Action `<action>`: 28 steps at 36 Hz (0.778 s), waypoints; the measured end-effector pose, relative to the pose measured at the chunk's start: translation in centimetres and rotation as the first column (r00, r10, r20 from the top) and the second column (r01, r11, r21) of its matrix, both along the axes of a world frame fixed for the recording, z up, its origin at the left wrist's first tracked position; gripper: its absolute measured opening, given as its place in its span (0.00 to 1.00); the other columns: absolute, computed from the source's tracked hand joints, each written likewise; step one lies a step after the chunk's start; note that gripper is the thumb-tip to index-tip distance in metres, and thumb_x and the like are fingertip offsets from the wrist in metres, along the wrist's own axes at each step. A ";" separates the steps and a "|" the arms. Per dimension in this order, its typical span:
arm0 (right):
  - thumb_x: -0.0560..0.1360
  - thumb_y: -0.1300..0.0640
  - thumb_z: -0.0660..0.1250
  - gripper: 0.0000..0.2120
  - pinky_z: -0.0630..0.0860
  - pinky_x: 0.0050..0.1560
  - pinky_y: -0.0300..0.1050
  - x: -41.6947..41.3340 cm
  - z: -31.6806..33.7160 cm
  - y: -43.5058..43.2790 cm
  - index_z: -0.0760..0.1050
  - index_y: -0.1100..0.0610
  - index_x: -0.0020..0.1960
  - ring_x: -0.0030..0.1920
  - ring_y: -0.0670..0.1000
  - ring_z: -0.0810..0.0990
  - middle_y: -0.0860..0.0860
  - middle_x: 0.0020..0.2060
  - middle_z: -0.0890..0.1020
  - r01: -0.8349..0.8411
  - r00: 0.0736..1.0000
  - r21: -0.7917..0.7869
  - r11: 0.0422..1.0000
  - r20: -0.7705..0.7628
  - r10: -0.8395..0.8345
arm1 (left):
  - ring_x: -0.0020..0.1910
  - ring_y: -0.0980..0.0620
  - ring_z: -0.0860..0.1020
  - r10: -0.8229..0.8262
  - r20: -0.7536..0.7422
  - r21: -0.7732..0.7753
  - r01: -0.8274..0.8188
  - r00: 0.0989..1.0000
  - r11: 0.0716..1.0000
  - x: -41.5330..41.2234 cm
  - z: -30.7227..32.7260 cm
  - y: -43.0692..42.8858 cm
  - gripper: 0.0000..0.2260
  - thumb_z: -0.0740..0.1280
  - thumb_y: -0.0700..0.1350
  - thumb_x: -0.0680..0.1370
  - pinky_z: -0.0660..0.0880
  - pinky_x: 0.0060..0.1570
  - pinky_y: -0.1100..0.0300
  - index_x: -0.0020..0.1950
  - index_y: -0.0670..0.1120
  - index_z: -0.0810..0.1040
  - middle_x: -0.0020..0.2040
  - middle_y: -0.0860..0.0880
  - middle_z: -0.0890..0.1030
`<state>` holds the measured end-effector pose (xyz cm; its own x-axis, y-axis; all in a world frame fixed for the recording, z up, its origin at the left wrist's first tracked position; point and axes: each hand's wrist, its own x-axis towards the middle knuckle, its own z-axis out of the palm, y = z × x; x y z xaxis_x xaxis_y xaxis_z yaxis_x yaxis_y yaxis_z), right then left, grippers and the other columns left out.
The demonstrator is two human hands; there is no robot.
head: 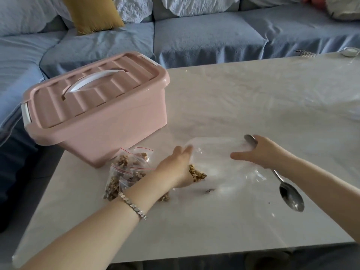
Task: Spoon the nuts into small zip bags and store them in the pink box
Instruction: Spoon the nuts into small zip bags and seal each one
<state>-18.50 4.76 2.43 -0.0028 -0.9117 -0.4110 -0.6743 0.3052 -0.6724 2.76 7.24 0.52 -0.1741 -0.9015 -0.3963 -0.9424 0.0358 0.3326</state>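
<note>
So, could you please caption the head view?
Left hand and right hand, gripping a spoon, handle a clear nut bag beside filled zip bags and pink box.

Left forearm point(101, 228) and right forearm point(319, 178) both bare to the frame edge. Behind the left hand point(175, 168), a silver bracelet point(133, 206) of small square metallic links, flat and shiny, close round the wrist.
</note>
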 end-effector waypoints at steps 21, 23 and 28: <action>0.73 0.42 0.55 0.19 0.69 0.41 0.37 0.5 3.2 4.9 0.77 0.55 0.39 0.37 0.44 0.74 0.49 0.41 0.78 -0.433 0.900 -0.446 0.783 -0.266 0.347 | 0.70 0.58 0.59 0.028 -0.406 -0.241 -0.137 0.914 0.961 2.4 1.3 2.5 0.20 0.67 0.55 0.73 0.57 0.62 0.63 0.65 0.56 0.73 0.73 0.51 0.61; 0.69 0.42 0.52 0.18 0.69 0.35 0.33 -0.3 5.5 4.8 0.72 0.54 0.34 0.35 0.44 0.75 0.50 0.36 0.76 -0.313 0.948 -0.570 0.760 -0.134 0.289 | 0.64 0.58 0.66 0.097 -0.414 -0.425 -0.286 0.905 0.859 3.2 1.3 3.7 0.15 0.65 0.46 0.74 0.58 0.59 0.68 0.61 0.50 0.76 0.66 0.51 0.71; 0.72 0.45 0.48 0.17 0.68 0.34 0.49 -1.6 7.8 3.7 0.69 0.50 0.33 0.30 0.54 0.70 0.51 0.32 0.73 -0.125 0.988 -0.751 0.649 -0.035 0.150 | 0.69 0.47 0.63 0.179 -0.075 -0.404 -0.194 0.981 0.894 3.8 -0.9 5.3 0.27 0.64 0.45 0.75 0.59 0.66 0.59 0.72 0.43 0.61 0.69 0.46 0.66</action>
<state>-20.12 8.49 10.26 0.1486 -0.8983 0.4134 -0.6438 -0.4052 -0.6491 6.52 12.52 -0.38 0.0064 -0.9999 0.0158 -0.9331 -0.0003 0.3597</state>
